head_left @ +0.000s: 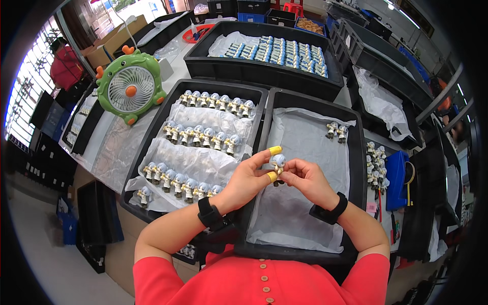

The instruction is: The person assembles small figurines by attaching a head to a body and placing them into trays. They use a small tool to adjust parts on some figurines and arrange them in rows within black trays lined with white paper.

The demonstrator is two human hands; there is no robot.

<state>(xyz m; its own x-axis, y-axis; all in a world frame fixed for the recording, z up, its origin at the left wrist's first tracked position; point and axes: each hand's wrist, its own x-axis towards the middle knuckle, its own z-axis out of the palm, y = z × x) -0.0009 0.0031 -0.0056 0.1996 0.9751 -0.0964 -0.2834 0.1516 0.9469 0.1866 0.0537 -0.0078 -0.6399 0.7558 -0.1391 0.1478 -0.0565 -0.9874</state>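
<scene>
Between both hands, over the right-hand black tray (270, 109), I hold a small figurine (277, 161) with pale blue hair and a light body. My left hand (249, 178), yellow tape on its thumb and a finger, grips it from the left. The fingers of my right hand (307, 179) pinch it from the right. Two similar figurines (336, 132) stand at the far right corner of this paper-lined tray. In the left-hand black tray (137, 168), several rows of like figurines (201, 136) stand on white paper.
A green animal-shaped fan (129, 86) stands at the left. Behind is a larger black tray (203, 65) of blue and white pieces (279, 53). More figurines (376, 168) lie at the right, beside a blue bin (396, 180). Stacked crates (381, 56) rise at the far right.
</scene>
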